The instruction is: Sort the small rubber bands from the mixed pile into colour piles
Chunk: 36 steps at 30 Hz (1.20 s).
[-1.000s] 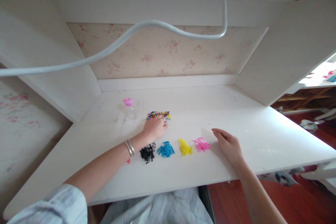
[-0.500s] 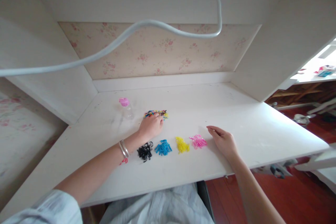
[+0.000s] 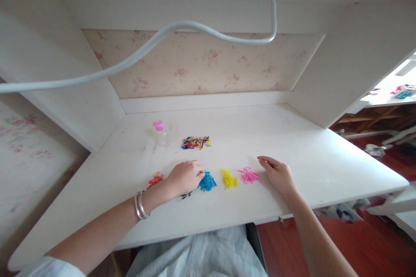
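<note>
My left hand (image 3: 186, 177), with two silver bangles at the wrist, is closed in a pinch at the left edge of the pile of blue elastic bands (image 3: 207, 181). Anything between its fingertips is too small to make out. Beneath this hand a pile of black bands (image 3: 186, 195) is mostly hidden, and red bands (image 3: 155, 180) lie to its left. My right hand (image 3: 278, 175) rests pinched on the table beside the pink bands (image 3: 248, 175); what it holds, if anything, does not show. Yellow bands (image 3: 229, 178) sit between the blue and the pink.
Farther back lies a heap of mixed-colour bands (image 3: 195, 143). A clear bottle with a pink cap (image 3: 159, 126) stands left of it. A white cable (image 3: 182, 27) hangs across the upper view. White side panels (image 3: 354, 60) enclose the desk (image 3: 247, 130).
My left hand has come back from the mixed heap toward me, to the blue pile, uncovering the heap and covering most of the black bands. My right hand stays in place.
</note>
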Each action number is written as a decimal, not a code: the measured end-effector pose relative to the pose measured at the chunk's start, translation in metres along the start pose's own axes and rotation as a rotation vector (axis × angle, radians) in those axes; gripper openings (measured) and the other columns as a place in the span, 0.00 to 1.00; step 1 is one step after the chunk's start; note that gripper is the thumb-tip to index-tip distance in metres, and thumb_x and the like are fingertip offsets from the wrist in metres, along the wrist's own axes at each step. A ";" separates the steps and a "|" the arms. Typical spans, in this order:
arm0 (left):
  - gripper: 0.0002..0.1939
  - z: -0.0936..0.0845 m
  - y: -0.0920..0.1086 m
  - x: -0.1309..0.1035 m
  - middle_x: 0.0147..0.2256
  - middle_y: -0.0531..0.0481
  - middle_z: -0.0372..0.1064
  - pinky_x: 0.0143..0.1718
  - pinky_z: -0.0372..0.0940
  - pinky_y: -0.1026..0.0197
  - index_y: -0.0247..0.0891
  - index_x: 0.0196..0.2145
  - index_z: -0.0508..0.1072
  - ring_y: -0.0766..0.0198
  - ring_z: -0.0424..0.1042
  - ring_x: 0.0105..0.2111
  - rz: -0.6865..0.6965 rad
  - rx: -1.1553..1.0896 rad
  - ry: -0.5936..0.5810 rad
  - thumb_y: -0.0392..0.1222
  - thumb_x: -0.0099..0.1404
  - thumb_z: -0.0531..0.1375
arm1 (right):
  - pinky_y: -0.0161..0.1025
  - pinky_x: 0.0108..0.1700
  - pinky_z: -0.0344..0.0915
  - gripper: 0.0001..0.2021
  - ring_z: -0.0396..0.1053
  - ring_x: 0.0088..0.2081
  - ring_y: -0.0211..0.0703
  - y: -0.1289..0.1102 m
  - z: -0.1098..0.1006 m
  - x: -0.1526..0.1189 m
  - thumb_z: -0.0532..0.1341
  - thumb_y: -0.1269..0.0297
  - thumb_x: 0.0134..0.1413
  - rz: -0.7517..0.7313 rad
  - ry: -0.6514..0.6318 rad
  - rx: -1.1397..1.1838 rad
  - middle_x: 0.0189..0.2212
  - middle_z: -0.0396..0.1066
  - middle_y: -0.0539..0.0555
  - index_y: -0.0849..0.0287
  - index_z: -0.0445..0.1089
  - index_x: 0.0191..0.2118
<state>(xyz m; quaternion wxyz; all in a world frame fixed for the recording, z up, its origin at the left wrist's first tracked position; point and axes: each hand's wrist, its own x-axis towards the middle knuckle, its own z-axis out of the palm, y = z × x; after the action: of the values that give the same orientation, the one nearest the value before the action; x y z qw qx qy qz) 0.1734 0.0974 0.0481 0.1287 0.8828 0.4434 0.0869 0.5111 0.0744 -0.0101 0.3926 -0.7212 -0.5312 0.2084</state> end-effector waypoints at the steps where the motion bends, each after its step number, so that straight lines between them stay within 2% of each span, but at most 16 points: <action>1: 0.14 0.000 0.000 0.000 0.33 0.51 0.73 0.35 0.62 0.62 0.44 0.31 0.77 0.62 0.72 0.33 -0.001 -0.004 0.003 0.46 0.64 0.52 | 0.39 0.45 0.64 0.18 0.72 0.41 0.46 -0.001 0.000 0.000 0.57 0.51 0.50 0.003 0.001 0.005 0.38 0.76 0.54 0.56 0.76 0.39; 4: 0.15 -0.007 0.000 -0.002 0.33 0.51 0.72 0.35 0.61 0.63 0.44 0.31 0.77 0.63 0.71 0.33 -0.010 -0.023 0.025 0.46 0.65 0.51 | 0.40 0.45 0.64 0.18 0.72 0.41 0.46 -0.002 0.000 -0.001 0.58 0.51 0.49 0.019 0.006 0.021 0.38 0.76 0.54 0.56 0.76 0.39; 8: 0.14 -0.025 -0.007 -0.014 0.35 0.52 0.72 0.36 0.61 0.64 0.43 0.32 0.75 0.65 0.70 0.33 -0.049 -0.063 0.090 0.44 0.66 0.50 | 0.40 0.44 0.64 0.19 0.71 0.41 0.46 -0.002 0.000 0.000 0.58 0.50 0.48 0.007 0.010 0.031 0.37 0.76 0.55 0.56 0.76 0.38; 10: 0.14 -0.035 -0.013 -0.028 0.34 0.52 0.72 0.36 0.61 0.65 0.42 0.32 0.74 0.66 0.70 0.33 -0.091 -0.130 0.157 0.44 0.66 0.50 | 0.39 0.41 0.65 0.19 0.72 0.38 0.45 -0.002 0.001 0.004 0.57 0.50 0.49 -0.019 -0.013 0.002 0.36 0.76 0.54 0.57 0.76 0.39; 13: 0.14 -0.043 -0.028 -0.059 0.32 0.52 0.71 0.35 0.62 0.66 0.41 0.32 0.74 0.66 0.69 0.32 -0.191 -0.266 0.266 0.46 0.65 0.51 | 0.37 0.32 0.64 0.19 0.70 0.29 0.41 -0.012 0.002 0.013 0.56 0.50 0.49 -0.037 -0.050 -0.094 0.30 0.75 0.52 0.56 0.76 0.38; 15: 0.15 -0.042 -0.041 -0.085 0.32 0.52 0.72 0.35 0.63 0.65 0.40 0.33 0.74 0.65 0.70 0.32 -0.282 -0.337 0.330 0.49 0.65 0.51 | 0.36 0.31 0.62 0.16 0.67 0.26 0.39 -0.029 0.007 0.019 0.57 0.51 0.49 -0.085 -0.063 -0.157 0.27 0.74 0.51 0.55 0.76 0.37; 17: 0.15 -0.037 -0.055 -0.113 0.36 0.51 0.73 0.36 0.64 0.66 0.41 0.35 0.74 0.64 0.71 0.34 -0.387 -0.395 0.396 0.51 0.64 0.52 | 0.35 0.33 0.61 0.14 0.67 0.27 0.38 -0.055 0.016 0.024 0.57 0.53 0.51 -0.220 -0.100 -0.238 0.30 0.73 0.51 0.53 0.76 0.37; 20: 0.15 -0.023 -0.076 -0.150 0.36 0.52 0.74 0.36 0.65 0.66 0.41 0.36 0.74 0.64 0.72 0.34 -0.530 -0.385 0.477 0.53 0.62 0.55 | 0.34 0.35 0.61 0.14 0.68 0.31 0.38 -0.096 0.042 0.029 0.53 0.57 0.55 -0.430 -0.242 -0.429 0.34 0.73 0.52 0.52 0.75 0.38; 22: 0.15 -0.014 -0.087 -0.169 0.34 0.53 0.74 0.35 0.65 0.66 0.41 0.35 0.74 0.63 0.72 0.33 -0.595 -0.362 0.511 0.55 0.61 0.55 | 0.33 0.36 0.60 0.13 0.68 0.33 0.38 -0.116 0.065 0.033 0.53 0.60 0.55 -0.459 -0.323 -0.519 0.35 0.73 0.52 0.53 0.76 0.37; 24: 0.16 -0.006 -0.094 -0.181 0.33 0.53 0.74 0.33 0.66 0.66 0.41 0.34 0.74 0.63 0.72 0.33 -0.618 -0.338 0.538 0.55 0.61 0.55 | 0.32 0.35 0.59 0.12 0.69 0.34 0.40 -0.126 0.087 0.039 0.56 0.61 0.53 -0.452 -0.354 -0.550 0.34 0.74 0.52 0.53 0.77 0.35; 29: 0.15 0.004 -0.098 -0.186 0.32 0.53 0.73 0.33 0.65 0.66 0.41 0.34 0.73 0.64 0.71 0.32 -0.550 -0.295 0.553 0.52 0.63 0.53 | 0.32 0.34 0.58 0.12 0.69 0.36 0.41 -0.125 0.124 0.054 0.57 0.60 0.51 -0.422 -0.354 -0.588 0.36 0.74 0.52 0.51 0.77 0.38; 32: 0.14 0.005 -0.097 -0.182 0.31 0.53 0.72 0.33 0.65 0.66 0.41 0.34 0.73 0.65 0.70 0.31 -0.500 -0.300 0.518 0.51 0.64 0.53 | 0.32 0.35 0.59 0.13 0.69 0.37 0.41 -0.124 0.132 0.059 0.56 0.58 0.53 -0.421 -0.347 -0.608 0.37 0.74 0.52 0.51 0.77 0.40; 36: 0.14 0.004 -0.096 -0.182 0.29 0.53 0.71 0.32 0.65 0.66 0.42 0.34 0.73 0.65 0.69 0.29 -0.502 -0.307 0.505 0.51 0.64 0.53 | 0.32 0.38 0.59 0.14 0.69 0.39 0.41 -0.124 0.132 0.062 0.54 0.60 0.57 -0.454 -0.357 -0.621 0.38 0.74 0.52 0.52 0.77 0.39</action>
<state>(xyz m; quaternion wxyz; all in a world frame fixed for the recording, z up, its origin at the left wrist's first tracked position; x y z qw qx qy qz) -0.0060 0.0051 0.0076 0.1631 0.6682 0.6451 0.3328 0.3626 0.1934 0.0151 0.0947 -0.6225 -0.7738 0.0684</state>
